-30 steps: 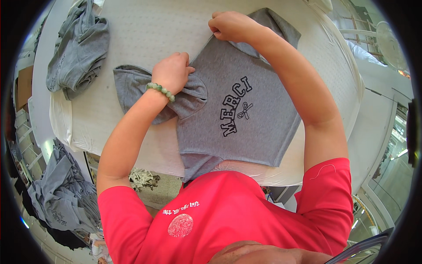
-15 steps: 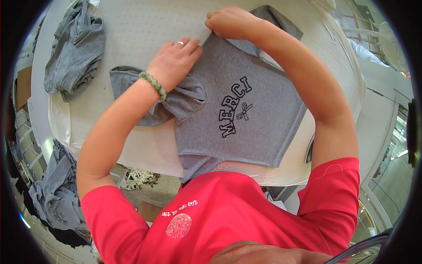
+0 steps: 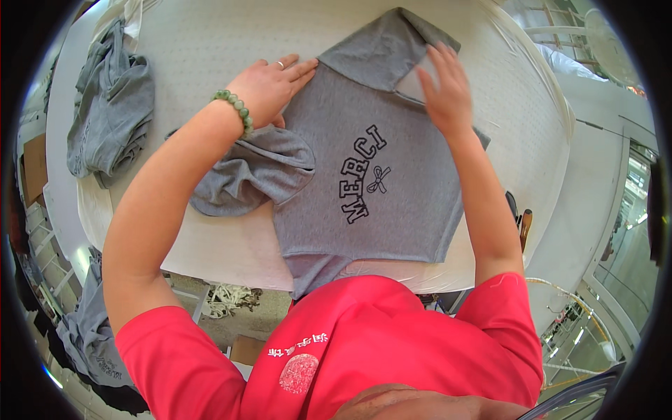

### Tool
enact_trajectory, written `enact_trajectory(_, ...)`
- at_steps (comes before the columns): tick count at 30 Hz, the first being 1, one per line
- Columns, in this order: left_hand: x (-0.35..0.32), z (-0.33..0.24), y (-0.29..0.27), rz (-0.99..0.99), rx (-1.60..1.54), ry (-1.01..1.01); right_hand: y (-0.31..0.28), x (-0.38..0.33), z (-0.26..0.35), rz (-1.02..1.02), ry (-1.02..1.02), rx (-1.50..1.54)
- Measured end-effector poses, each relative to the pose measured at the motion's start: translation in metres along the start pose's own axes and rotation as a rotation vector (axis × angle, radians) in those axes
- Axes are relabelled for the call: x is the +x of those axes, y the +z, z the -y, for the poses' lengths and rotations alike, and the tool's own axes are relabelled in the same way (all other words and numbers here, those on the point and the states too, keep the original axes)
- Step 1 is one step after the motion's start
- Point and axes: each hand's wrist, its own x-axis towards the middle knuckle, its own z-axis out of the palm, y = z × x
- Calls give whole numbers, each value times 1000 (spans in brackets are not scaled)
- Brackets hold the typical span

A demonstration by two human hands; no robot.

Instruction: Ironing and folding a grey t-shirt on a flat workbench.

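Note:
A grey sweatshirt [image 3: 406,182] with dark outlined lettering and a small bow print lies on the white padded table. My left hand [image 3: 269,87], with a ring and a green bead bracelet above it, rests with fingers stretched out, their tips at the shirt's upper left edge. Beneath that wrist a part of the shirt [image 3: 259,171] is gathered in loose folds. The far sleeve [image 3: 385,52] lies spread out beyond the lettering. Over its right side is my right hand [image 3: 446,87], fingers apart and a little blurred, holding nothing; whether it touches the cloth I cannot tell.
A crumpled grey garment [image 3: 112,105] lies on the table's far left. A dark object with a brown handle [image 3: 525,227] is at the right, beside my forearm. More grey garments [image 3: 94,336] are heaped at the lower left. The white table cover [image 3: 231,35] surrounds the shirt.
My right hand has let go of the shirt's far edge and moved right and nearer. The far sleeve now lies spread out. My left hand has shifted slightly left.

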Motion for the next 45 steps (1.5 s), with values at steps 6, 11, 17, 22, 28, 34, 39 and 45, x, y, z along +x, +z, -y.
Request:
enact_trajectory(6,-4,3,-7,13,-5,10,-156,-246,-97,110,426,-524)
enact_trajectory(11,0,0,-10,43,31,0,-203,-308,-106,-27,553,-413)
enact_trajectory(17,6,-3,-9,30,6,17,-244,-302,-151,486,1168,-376)
enact_trajectory(22,-6,-1,-10,29,-41,0,-243,-171,-69,713,1298,344)
enact_trajectory(28,3,0,-9,26,-92,5,-88,-71,59,304,264,437)
enact_trajectory(34,-17,-3,7,-161,-138,35,-29,52,126,711,608,342)
enact_trajectory(39,-47,-24,12,-207,-162,-55,-13,78,142,794,515,311)
enact_trajectory(45,-101,-64,23,-663,-189,-235,-27,85,192,942,-6,185)
